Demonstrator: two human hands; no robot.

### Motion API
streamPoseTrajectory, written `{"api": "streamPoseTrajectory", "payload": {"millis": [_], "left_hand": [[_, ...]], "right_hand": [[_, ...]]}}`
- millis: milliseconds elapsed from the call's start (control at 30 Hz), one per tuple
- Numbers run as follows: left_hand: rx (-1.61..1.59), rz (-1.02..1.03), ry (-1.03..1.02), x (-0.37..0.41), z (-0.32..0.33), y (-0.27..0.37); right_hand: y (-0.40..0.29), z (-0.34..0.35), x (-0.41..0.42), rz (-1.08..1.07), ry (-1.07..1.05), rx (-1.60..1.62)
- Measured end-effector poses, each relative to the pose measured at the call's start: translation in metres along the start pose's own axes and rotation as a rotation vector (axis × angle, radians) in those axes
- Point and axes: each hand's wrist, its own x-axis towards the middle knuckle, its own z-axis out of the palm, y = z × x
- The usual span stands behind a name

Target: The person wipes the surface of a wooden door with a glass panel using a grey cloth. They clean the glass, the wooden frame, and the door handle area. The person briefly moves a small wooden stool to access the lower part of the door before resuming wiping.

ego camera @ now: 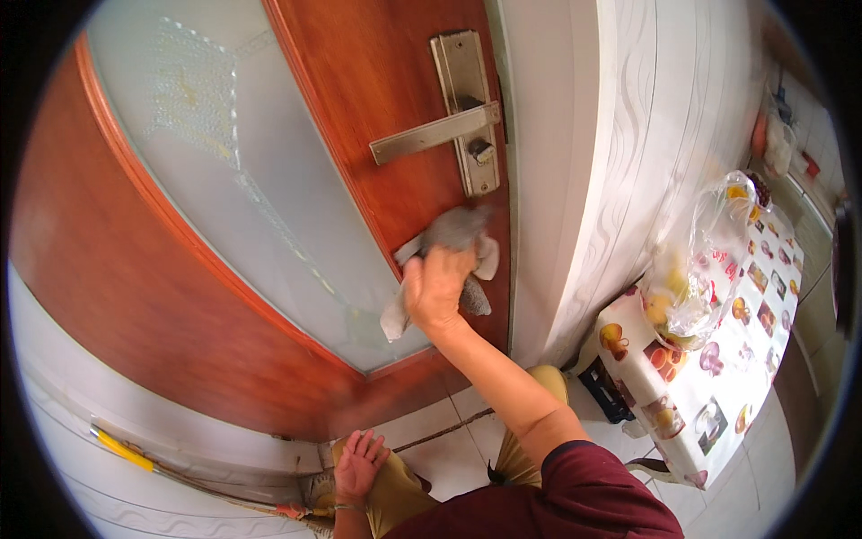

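Note:
Below the metal lever handle [434, 133] and its lock plate [466, 81], my right hand [439, 286] presses a bunched grey cloth [458, 229] against the reddish-brown wooden door [363, 81]. The cloth is slightly blurred, and its loose corners hang around my fingers, one over the edge of the frosted glass panel [283, 155]. Low in the picture, my left hand [360, 468] is palm up with its fingers apart, holding nothing, beside my knee.
At the right, a table with a printed tablecloth [714, 397] bears a clear plastic bag [700, 269] with yellow fruit in it. A dark crate [606, 391] is under its near edge. A pole with a yellow section [124, 450] lies along the wall at the lower left.

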Motion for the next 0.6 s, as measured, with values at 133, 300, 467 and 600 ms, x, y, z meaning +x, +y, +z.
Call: {"api": "streamPoseTrajectory", "payload": {"millis": [133, 300, 467, 600], "left_hand": [[-0.005, -0.013, 0.022, 0.003, 0.007, -0.001], [-0.011, -0.025, -0.003, 0.005, 0.011, 0.001], [-0.073, -0.028, -0.069, 0.005, 0.003, -0.002], [-0.116, -0.033, -0.069, 0.005, 0.007, -0.003]], "right_hand": [[-0.006, -0.009, 0.023, -0.199, 0.073, -0.085], [-0.030, -0.013, 0.078, -0.241, 0.084, -0.049], [-0.055, -0.018, 0.126, -0.303, 0.187, -0.061], [-0.054, -0.019, 0.136, -0.318, 0.137, -0.002]]}}
